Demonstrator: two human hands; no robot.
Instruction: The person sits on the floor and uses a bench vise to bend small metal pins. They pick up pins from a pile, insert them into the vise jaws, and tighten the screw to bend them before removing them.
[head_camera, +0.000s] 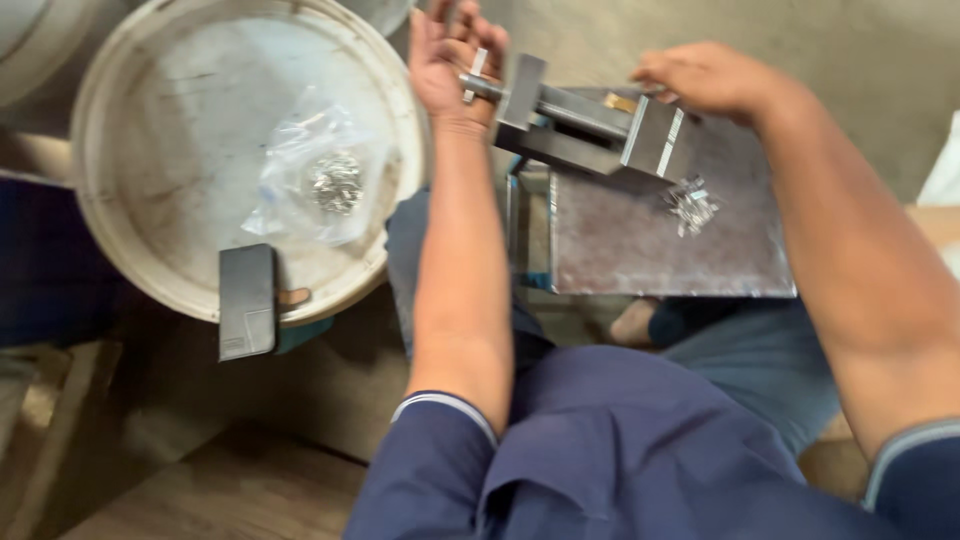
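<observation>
- The floor (230, 470) is worn wood boards, with bare grey ground beyond.
- A round white bucket lid (130, 230) lies at left, scuffed and dirty.
- A flat metal plate (650, 250) sits before the person's knees.
- A small steel vise (590, 125) rests on the plate's far edge.
- A clear plastic bag (315, 175) of small metal pieces lies on the lid.
- A dark metal block (246, 300) overhangs the lid's near rim.
- The left hand (450, 60) is curled around the vise's screw handle.
- The right hand (705, 75) rests on the vise's far end; its grip cannot be told.
- Loose metal bits (690, 205) lie on the plate.
</observation>
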